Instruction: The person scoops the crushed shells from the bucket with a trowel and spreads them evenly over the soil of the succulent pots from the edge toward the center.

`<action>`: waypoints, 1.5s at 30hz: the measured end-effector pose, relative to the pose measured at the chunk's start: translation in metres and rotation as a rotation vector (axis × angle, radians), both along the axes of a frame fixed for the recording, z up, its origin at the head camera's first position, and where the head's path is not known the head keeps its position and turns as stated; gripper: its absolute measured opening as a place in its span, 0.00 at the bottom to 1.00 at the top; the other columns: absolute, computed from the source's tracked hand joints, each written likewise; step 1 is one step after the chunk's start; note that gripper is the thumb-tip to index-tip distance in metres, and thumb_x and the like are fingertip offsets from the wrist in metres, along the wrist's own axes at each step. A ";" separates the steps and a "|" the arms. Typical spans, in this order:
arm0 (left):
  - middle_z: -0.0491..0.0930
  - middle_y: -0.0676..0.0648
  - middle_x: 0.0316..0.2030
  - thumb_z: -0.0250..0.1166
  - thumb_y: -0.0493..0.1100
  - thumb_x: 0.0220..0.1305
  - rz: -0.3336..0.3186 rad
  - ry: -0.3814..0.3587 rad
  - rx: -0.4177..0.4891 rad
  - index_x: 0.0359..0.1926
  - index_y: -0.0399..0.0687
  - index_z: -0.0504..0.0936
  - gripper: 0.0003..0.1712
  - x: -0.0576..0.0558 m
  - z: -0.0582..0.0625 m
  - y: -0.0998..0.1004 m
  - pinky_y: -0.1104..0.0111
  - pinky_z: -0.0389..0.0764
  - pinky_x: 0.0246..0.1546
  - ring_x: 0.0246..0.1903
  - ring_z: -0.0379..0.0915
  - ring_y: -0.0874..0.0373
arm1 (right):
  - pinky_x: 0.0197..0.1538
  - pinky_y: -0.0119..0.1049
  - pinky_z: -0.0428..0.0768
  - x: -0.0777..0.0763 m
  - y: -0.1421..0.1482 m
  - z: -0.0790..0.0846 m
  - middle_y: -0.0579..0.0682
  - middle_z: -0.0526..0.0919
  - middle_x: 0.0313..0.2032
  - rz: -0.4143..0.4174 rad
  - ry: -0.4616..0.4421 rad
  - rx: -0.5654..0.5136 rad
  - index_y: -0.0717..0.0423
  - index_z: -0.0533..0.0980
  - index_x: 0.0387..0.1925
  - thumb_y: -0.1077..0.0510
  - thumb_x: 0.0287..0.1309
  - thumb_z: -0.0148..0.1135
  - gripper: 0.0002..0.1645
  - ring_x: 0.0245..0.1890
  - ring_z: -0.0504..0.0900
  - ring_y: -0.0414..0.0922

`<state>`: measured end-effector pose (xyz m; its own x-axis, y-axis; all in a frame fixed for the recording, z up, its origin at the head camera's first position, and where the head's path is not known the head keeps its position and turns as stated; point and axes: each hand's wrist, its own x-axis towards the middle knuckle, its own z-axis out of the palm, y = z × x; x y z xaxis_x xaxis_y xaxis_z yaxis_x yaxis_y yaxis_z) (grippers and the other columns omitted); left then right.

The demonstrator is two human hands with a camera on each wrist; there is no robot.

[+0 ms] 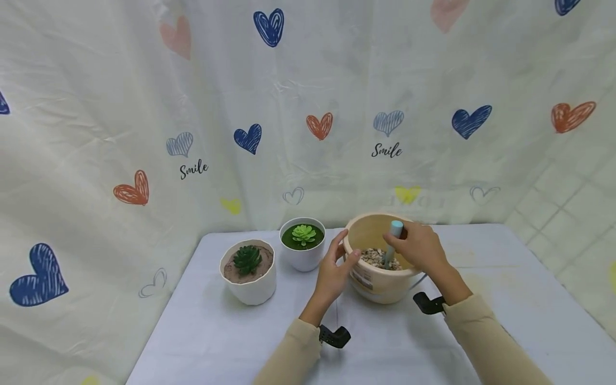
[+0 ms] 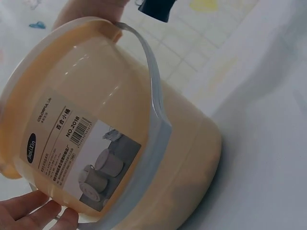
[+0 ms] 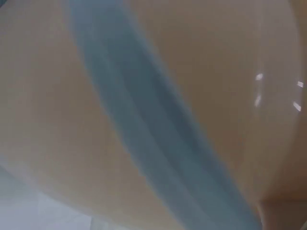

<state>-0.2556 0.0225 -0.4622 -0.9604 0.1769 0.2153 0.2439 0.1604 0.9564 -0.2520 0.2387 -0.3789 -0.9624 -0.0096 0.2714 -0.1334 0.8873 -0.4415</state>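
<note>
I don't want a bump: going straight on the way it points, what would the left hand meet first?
The bucket: its outer wall lies right ahead of the left hand, which seems to touch it, though depth is unclear.

Head: set high, facing forward and down. Left wrist: near, tilted, facing round cream plastic bucket. Right wrist: nearest (blurred), facing same bucket, common to all.

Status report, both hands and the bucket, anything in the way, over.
Right hand grips light-blue stick, lower end among pebbles. Left hand touches the bucket, which stands upright. Nothing visibly blocking; potted plants stand apart, leftward.
</note>
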 end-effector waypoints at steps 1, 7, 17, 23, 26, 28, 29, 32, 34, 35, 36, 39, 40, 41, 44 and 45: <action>0.73 0.51 0.63 0.58 0.67 0.62 0.002 0.000 0.000 0.69 0.82 0.58 0.35 0.000 -0.001 -0.001 0.48 0.71 0.59 0.66 0.65 0.53 | 0.25 0.36 0.70 0.000 -0.001 -0.001 0.51 0.83 0.24 -0.004 0.000 -0.004 0.56 0.78 0.30 0.33 0.58 0.57 0.29 0.22 0.76 0.45; 0.73 0.51 0.64 0.58 0.68 0.62 -0.002 -0.014 0.008 0.68 0.84 0.58 0.34 0.000 -0.002 -0.003 0.50 0.73 0.59 0.66 0.64 0.54 | 0.25 0.36 0.68 -0.001 -0.004 -0.004 0.49 0.84 0.24 -0.040 -0.001 -0.026 0.54 0.80 0.31 0.24 0.57 0.48 0.38 0.22 0.77 0.44; 0.76 0.53 0.61 0.59 0.64 0.62 -0.035 0.006 0.057 0.68 0.82 0.60 0.34 -0.003 0.000 0.000 0.51 0.74 0.58 0.65 0.66 0.54 | 0.25 0.35 0.69 0.001 0.003 -0.002 0.48 0.84 0.23 -0.044 -0.005 -0.050 0.54 0.78 0.32 0.26 0.60 0.47 0.35 0.23 0.78 0.44; 0.75 0.50 0.62 0.60 0.58 0.65 -0.050 -0.021 0.071 0.70 0.77 0.59 0.34 0.001 0.008 -0.001 0.50 0.72 0.59 0.66 0.65 0.53 | 0.25 0.36 0.70 0.002 0.005 0.000 0.48 0.86 0.25 -0.035 -0.010 -0.056 0.54 0.76 0.35 0.28 0.62 0.45 0.35 0.23 0.80 0.44; 0.74 0.48 0.62 0.59 0.56 0.66 -0.057 -0.023 0.073 0.70 0.74 0.60 0.33 0.004 0.013 -0.002 0.49 0.72 0.60 0.66 0.64 0.52 | 0.25 0.36 0.70 0.002 0.004 0.001 0.49 0.86 0.26 -0.035 -0.027 -0.068 0.54 0.76 0.36 0.28 0.63 0.45 0.34 0.24 0.81 0.44; 0.75 0.48 0.62 0.59 0.57 0.65 -0.050 -0.019 0.064 0.70 0.74 0.60 0.34 0.003 0.012 -0.002 0.49 0.72 0.59 0.66 0.65 0.52 | 0.26 0.36 0.71 0.003 0.004 0.001 0.50 0.86 0.27 -0.035 -0.037 -0.079 0.54 0.76 0.37 0.28 0.63 0.45 0.35 0.24 0.81 0.44; 0.75 0.49 0.62 0.59 0.59 0.65 -0.044 -0.013 0.063 0.70 0.76 0.60 0.33 0.003 0.010 -0.002 0.50 0.73 0.59 0.66 0.65 0.52 | 0.26 0.36 0.71 0.004 0.004 0.001 0.50 0.87 0.27 -0.034 -0.042 -0.085 0.54 0.76 0.37 0.28 0.63 0.45 0.35 0.25 0.81 0.44; 0.76 0.52 0.61 0.59 0.64 0.63 -0.029 -0.005 0.052 0.68 0.81 0.60 0.34 -0.002 0.001 -0.001 0.50 0.73 0.58 0.65 0.66 0.54 | 0.26 0.36 0.72 0.004 0.004 0.001 0.51 0.87 0.29 -0.031 -0.054 -0.100 0.54 0.76 0.39 0.29 0.64 0.45 0.34 0.26 0.82 0.45; 0.76 0.53 0.60 0.59 0.65 0.62 -0.026 -0.004 0.046 0.68 0.81 0.59 0.34 -0.001 0.002 0.000 0.50 0.73 0.58 0.65 0.66 0.54 | 0.27 0.37 0.72 0.005 0.004 0.001 0.52 0.88 0.30 -0.030 -0.061 -0.104 0.54 0.76 0.40 0.29 0.64 0.45 0.33 0.27 0.83 0.45; 0.76 0.53 0.60 0.59 0.65 0.62 -0.026 -0.004 0.045 0.68 0.81 0.59 0.34 -0.001 0.002 0.000 0.50 0.73 0.58 0.65 0.66 0.54 | 0.27 0.37 0.72 0.005 0.004 0.001 0.53 0.88 0.30 -0.029 -0.065 -0.106 0.55 0.76 0.41 0.30 0.64 0.45 0.33 0.27 0.83 0.46; 0.76 0.53 0.60 0.59 0.65 0.62 -0.025 -0.003 0.046 0.68 0.81 0.60 0.34 -0.001 0.002 0.000 0.50 0.73 0.58 0.65 0.66 0.54 | 0.27 0.37 0.73 0.005 0.005 0.001 0.53 0.88 0.31 -0.029 -0.067 -0.105 0.55 0.76 0.41 0.30 0.64 0.45 0.34 0.28 0.83 0.46; 0.76 0.52 0.60 0.59 0.64 0.63 -0.025 -0.001 0.047 0.68 0.81 0.60 0.34 -0.002 0.002 0.000 0.49 0.72 0.59 0.65 0.66 0.54 | 0.28 0.37 0.73 0.004 0.006 0.001 0.53 0.88 0.31 -0.026 -0.076 -0.107 0.54 0.77 0.42 0.28 0.64 0.44 0.36 0.29 0.83 0.47; 0.76 0.51 0.60 0.59 0.64 0.63 -0.026 -0.002 0.049 0.68 0.81 0.60 0.34 -0.002 0.002 0.000 0.49 0.72 0.59 0.65 0.66 0.54 | 0.28 0.37 0.73 0.004 0.006 0.001 0.53 0.88 0.31 -0.024 -0.079 -0.108 0.54 0.77 0.42 0.27 0.63 0.43 0.36 0.29 0.82 0.47; 0.76 0.51 0.61 0.59 0.64 0.63 -0.027 -0.001 0.048 0.68 0.81 0.60 0.34 -0.002 0.002 0.000 0.49 0.72 0.59 0.65 0.66 0.54 | 0.29 0.37 0.73 0.004 0.006 0.001 0.53 0.88 0.31 -0.022 -0.082 -0.112 0.54 0.77 0.42 0.27 0.63 0.43 0.36 0.30 0.82 0.48; 0.75 0.51 0.61 0.59 0.64 0.63 -0.027 -0.001 0.046 0.69 0.80 0.59 0.34 -0.002 0.001 0.000 0.48 0.72 0.59 0.65 0.66 0.54 | 0.30 0.38 0.74 0.004 0.006 0.003 0.52 0.88 0.31 -0.018 -0.092 -0.124 0.54 0.77 0.43 0.27 0.63 0.43 0.37 0.32 0.83 0.50; 0.75 0.50 0.62 0.59 0.64 0.63 -0.027 -0.002 0.045 0.69 0.80 0.59 0.34 -0.002 0.001 -0.001 0.48 0.72 0.59 0.65 0.65 0.54 | 0.31 0.39 0.74 0.004 0.006 0.003 0.52 0.88 0.31 -0.017 -0.097 -0.131 0.54 0.77 0.43 0.27 0.63 0.43 0.37 0.33 0.83 0.51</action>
